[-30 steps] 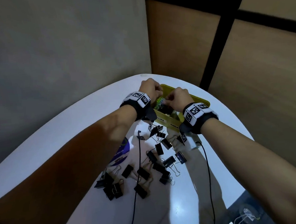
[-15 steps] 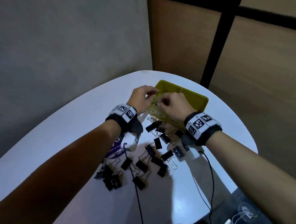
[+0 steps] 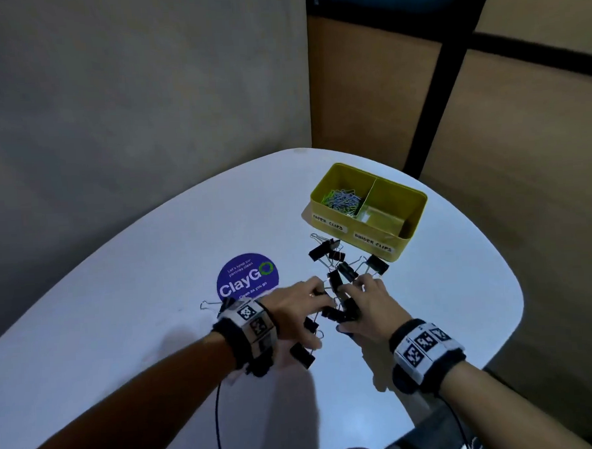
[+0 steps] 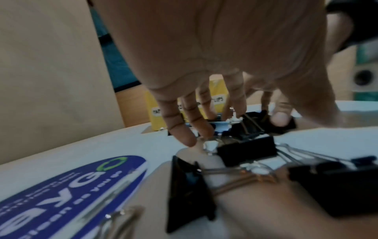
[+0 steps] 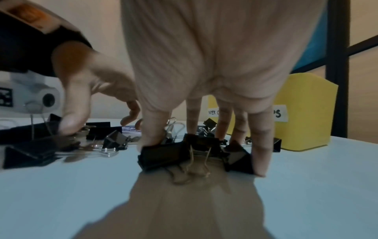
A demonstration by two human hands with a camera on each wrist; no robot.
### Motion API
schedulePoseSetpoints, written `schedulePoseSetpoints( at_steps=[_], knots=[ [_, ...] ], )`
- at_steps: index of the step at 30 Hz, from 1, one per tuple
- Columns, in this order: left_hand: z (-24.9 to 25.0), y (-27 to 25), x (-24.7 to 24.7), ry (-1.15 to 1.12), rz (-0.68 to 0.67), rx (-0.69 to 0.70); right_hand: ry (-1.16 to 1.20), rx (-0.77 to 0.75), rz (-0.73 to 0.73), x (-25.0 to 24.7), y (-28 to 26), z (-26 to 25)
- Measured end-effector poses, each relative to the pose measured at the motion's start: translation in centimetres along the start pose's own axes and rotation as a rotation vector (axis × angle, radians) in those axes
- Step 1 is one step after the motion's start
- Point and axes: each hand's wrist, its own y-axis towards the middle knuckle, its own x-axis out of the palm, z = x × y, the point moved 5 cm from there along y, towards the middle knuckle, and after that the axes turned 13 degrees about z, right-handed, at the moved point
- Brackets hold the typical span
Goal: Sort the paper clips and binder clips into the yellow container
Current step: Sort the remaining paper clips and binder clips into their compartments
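Observation:
The yellow container [image 3: 407,249] stands at the far right of the white table [image 3: 137,301], labelled for paper clips and binder clips. Its left compartment holds coloured paper clips [image 3: 343,201]; no clips show in the right one. Black binder clips [image 3: 323,252] lie scattered in front of it. My left hand [image 3: 313,312] reaches down into the pile, fingers [image 4: 184,132] straight and spread, touching clips. My right hand [image 3: 351,300] stands beside it, thumb pressing on a binder clip [image 5: 161,155] and the little finger [image 5: 260,153] on the table, with several clips between them.
A round purple ClayGo sticker [image 3: 247,278] lies left of the pile. One binder clip [image 3: 302,355] sits by my left thumb. Thin cables [image 3: 217,417] run off both wrists toward me. The table's rounded edge [image 3: 518,302] is close on the right; walls stand behind.
Both hands have left the yellow container and come back toward me, down onto the binder clip pile. The container's compartments, covered before, are in plain view.

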Motion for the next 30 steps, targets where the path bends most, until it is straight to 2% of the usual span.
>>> schedulePoseSetpoints(
  at_steps=[2,5,9,13,20,27,30],
  knots=[
    [0.4,0.0,1.1,0.070,0.018,0.008,0.037,-0.012,0.036,0.1,0.4,-0.1],
    [-0.5,0.1,0.9,0.095,0.052,-0.054,0.083,-0.045,0.065,0.0,1.1,-0.5],
    [-2.1,0.3,-0.1,0.095,0.123,-0.102,0.122,-0.005,0.100,-0.4,2.0,-0.8],
    [-2.7,0.9,-0.6,0.023,0.182,-0.223,0.147,0.021,0.110,-0.7,2.7,-0.8],
    [-3.3,3.0,-1.2,0.104,0.243,-0.373,0.229,0.008,0.153,-1.1,3.5,-1.4],
    [-5.0,3.3,-1.4,-0.034,0.220,-0.443,0.310,0.003,0.175,-1.5,3.7,-0.9],
    [-5.6,3.0,-1.5,-0.093,0.257,-0.497,0.324,-0.044,0.193,-1.7,3.7,-1.0]
  ],
)
